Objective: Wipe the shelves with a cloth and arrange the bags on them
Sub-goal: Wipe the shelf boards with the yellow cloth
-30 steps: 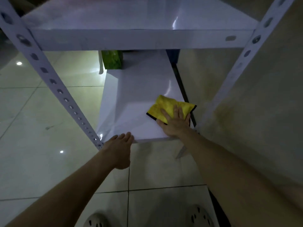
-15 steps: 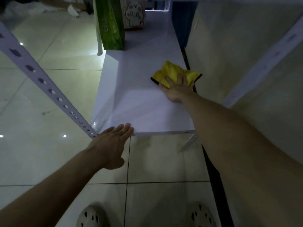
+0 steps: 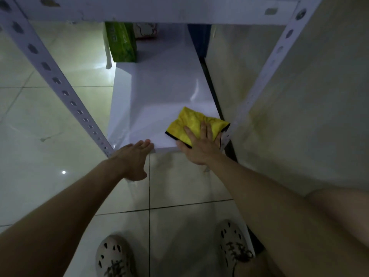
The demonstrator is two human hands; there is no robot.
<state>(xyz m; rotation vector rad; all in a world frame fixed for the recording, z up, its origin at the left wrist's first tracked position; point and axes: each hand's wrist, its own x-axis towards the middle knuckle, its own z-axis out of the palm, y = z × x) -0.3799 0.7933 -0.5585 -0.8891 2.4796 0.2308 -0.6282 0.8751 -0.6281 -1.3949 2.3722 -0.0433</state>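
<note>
**A:** Status on right grip?

**B:** I see the right grip (image 3: pixel 200 149) flat, fingers straight, pressing the yellow cloth (image 3: pixel 191 121) onto the lower shelf (image 3: pixel 159 92). It's released, not clenched, palm pressure only. Cloth sits at the near-right corner, just beside the right post (image 3: pixel 265 70).

**A:** Left?

**B:** Left grip (image 3: pixel 133 158) is also released and holds nothing. Straight fingertips rest on the shelf's front edge, near the left post (image 3: pixel 58 80).

**A:** Bags?

**B:** Green bag (image 3: pixel 122 44) is upright at the far-left end of the same shelf, well apart from the cloth. The 2nd bag (image 3: pixel 145 31), w/ cartoon print, is just beyond it, top cut off by the upper shelf (image 3: pixel 159 11). Can't tell if the two touch.

**A:** Anything else?

**B:** Cloth has black trim. Wall (image 3: pixel 309 96) is close on the rack's right. Tiled floor (image 3: pixel 50 176) below, w/ left shoe (image 3: pixel 113 256) and right shoe (image 3: pixel 233 238) on it. Light is dim.
</note>
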